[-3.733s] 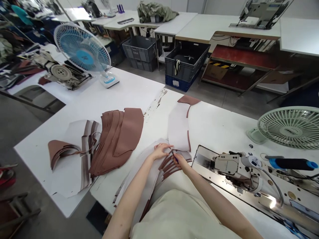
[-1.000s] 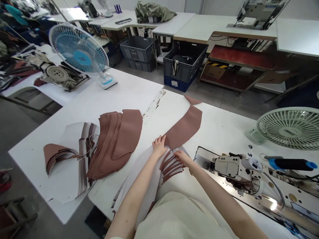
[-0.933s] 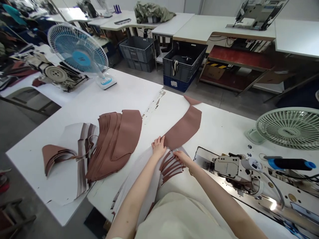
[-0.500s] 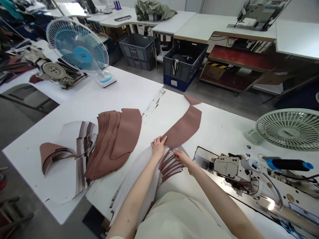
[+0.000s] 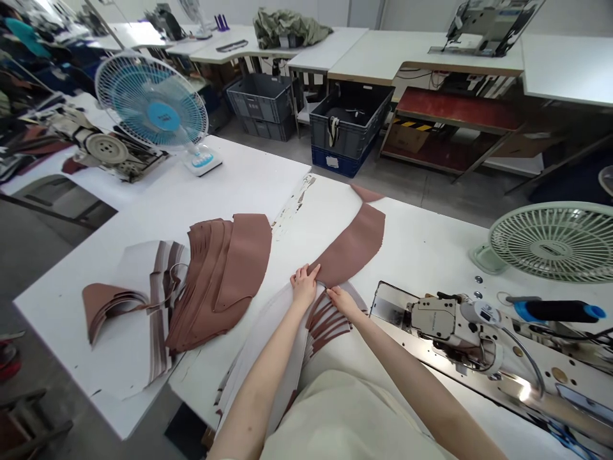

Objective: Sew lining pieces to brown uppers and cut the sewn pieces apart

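Note:
My left hand (image 5: pixel 304 284) lies with fingers spread on the narrow near end of a curved brown leather-like panel (image 5: pixel 352 246), holding it against the table. Just to its right, my right hand (image 5: pixel 342 300) is closed in a pinch at the near edge of the fanned pieces. These fanned brown-edged pieces (image 5: pixel 328 326) have pale undersides and spread out under and between my forearms. What exactly lies between my right fingertips is small and partly hidden. A stack of similar brown panels (image 5: pixel 215 275) rests to the left.
A sewing machine (image 5: pixel 435 319) stands at the right, with a black thread cone (image 5: pixel 555 311) beside it. A green fan (image 5: pixel 550 246) is behind it. At the left are a tied bundle of pale-backed pieces (image 5: pixel 158 306) and a blue fan (image 5: pixel 160 115). Crates (image 5: pixel 349 134) sit beyond the table.
My right hand has slid a little left along the edge, closer to my left hand. My left hand keeps its place on the panel. The camera view has shifted slightly.

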Action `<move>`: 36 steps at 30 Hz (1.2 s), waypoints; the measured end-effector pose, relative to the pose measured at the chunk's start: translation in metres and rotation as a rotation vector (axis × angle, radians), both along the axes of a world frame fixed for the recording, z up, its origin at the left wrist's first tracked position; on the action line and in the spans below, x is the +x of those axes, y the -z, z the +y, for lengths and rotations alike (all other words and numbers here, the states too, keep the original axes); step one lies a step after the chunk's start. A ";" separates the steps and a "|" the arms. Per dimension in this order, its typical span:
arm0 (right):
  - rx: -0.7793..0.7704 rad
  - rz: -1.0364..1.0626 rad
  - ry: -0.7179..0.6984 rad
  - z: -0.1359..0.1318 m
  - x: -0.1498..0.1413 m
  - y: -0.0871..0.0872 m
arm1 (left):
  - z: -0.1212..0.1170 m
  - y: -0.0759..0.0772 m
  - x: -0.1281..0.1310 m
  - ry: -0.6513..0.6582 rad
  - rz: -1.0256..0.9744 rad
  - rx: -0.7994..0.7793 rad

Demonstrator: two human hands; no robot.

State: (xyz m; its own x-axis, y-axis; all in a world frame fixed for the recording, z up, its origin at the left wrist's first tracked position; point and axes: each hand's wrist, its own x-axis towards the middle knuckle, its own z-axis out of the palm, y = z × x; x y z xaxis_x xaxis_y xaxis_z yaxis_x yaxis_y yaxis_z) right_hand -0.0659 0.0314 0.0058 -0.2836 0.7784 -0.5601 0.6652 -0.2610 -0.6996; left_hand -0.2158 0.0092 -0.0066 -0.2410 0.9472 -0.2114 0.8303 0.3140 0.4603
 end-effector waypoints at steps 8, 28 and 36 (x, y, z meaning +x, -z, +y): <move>0.006 -0.133 -0.137 -0.001 -0.001 -0.011 | 0.000 -0.002 0.001 -0.002 0.008 0.009; 0.060 0.367 0.570 -0.006 0.034 -0.050 | 0.012 -0.106 -0.009 -0.163 -0.801 0.226; 0.020 0.711 0.497 0.017 -0.015 -0.098 | -0.159 -0.167 -0.026 -0.909 -1.372 0.079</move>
